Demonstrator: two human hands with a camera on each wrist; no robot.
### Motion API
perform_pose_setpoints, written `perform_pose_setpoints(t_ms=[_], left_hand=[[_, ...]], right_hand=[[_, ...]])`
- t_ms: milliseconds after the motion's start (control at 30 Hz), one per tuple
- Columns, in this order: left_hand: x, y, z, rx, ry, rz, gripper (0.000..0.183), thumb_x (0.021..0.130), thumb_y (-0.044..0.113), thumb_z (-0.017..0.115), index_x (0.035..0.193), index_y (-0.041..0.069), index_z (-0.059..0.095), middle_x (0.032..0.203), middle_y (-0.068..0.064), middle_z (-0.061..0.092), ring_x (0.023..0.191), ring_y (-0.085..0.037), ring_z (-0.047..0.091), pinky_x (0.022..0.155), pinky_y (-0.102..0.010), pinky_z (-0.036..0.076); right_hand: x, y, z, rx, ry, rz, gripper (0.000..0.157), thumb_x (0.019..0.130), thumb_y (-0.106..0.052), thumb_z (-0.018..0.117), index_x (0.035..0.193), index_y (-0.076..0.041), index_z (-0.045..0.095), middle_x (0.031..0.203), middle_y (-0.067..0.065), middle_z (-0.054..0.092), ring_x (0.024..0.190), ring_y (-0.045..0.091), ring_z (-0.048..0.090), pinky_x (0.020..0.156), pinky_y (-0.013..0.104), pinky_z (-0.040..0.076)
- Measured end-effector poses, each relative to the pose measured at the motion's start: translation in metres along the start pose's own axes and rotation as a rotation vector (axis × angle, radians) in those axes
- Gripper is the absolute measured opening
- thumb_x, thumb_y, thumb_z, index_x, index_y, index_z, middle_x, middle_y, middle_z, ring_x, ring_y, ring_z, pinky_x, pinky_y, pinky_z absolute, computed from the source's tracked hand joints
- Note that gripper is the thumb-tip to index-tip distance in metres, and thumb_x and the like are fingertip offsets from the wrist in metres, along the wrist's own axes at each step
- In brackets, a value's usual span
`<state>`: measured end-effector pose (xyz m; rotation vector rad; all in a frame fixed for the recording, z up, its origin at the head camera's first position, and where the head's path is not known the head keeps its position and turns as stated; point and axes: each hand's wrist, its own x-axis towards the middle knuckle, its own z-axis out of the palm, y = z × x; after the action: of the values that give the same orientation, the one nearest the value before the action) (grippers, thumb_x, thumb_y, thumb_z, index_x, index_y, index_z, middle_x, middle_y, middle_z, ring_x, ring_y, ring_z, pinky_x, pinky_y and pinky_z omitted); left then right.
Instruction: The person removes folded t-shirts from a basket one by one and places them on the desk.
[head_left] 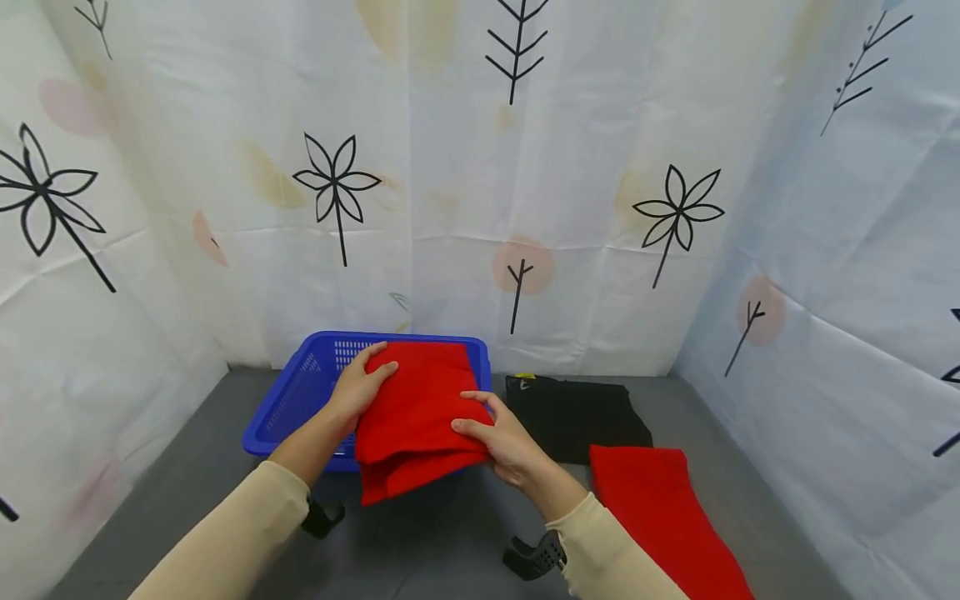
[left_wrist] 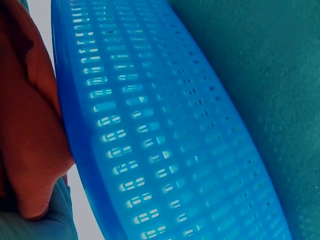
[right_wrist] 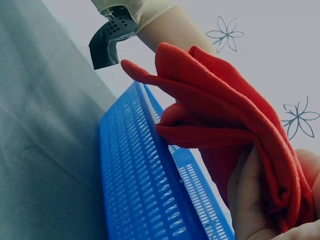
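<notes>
A folded red cloth (head_left: pixel 423 408) is held between both hands above the right part of a blue plastic basket (head_left: pixel 288 408). My left hand (head_left: pixel 362 387) grips the cloth's left edge, thumb on top. On the right edge, my right hand (head_left: pixel 506 437) pinches it with the thumb above. The right wrist view shows the cloth's stacked layers (right_wrist: pixel 225 105) side-on, with fingers beneath them. In the left wrist view the basket's perforated wall (left_wrist: pixel 150 130) fills the middle, and red cloth (left_wrist: pixel 30 120) hangs at its left.
A folded black cloth (head_left: pixel 577 417) lies right of the basket on the grey surface (head_left: pixel 420 550). Nearer, a second red cloth (head_left: pixel 660 517) lies partly behind the right sleeve. White patterned curtains (head_left: pixel 450 192) enclose the back and sides.
</notes>
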<state>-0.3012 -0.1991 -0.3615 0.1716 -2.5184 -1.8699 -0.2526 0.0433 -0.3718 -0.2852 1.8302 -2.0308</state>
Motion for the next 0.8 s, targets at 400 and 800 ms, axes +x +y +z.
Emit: perform_pose_setpoints(t_ms=[400,800], left_hand=[[-0.008,-0.006,0.01,-0.084,-0.01,-0.016,0.058,0.102,0.028,0.053,0.156,0.022,0.03,0.15,-0.017,0.04,0.125,-0.035,0.05,0.106,-0.049,0.043],[-0.017,-0.012,0.025,-0.098,-0.015,0.013,0.059,0.101,0.028,0.056,0.155,0.018,0.033,0.147,-0.018,0.045,0.118,-0.033,0.057,0.096,-0.042,0.051]], right_hand=[[-0.018,0.006,-0.004,0.023,-0.005,-0.038,0.056,0.095,-0.014,0.063,0.144,-0.009,0.036,0.134,0.018,0.048,0.094,0.018,0.066,0.081,0.033,0.059],[-0.036,0.019,-0.015,0.013,0.038,-0.061,0.06,0.092,-0.015,0.067,0.143,-0.007,0.037,0.136,0.017,0.047,0.103,0.021,0.061,0.086,0.033,0.057]])
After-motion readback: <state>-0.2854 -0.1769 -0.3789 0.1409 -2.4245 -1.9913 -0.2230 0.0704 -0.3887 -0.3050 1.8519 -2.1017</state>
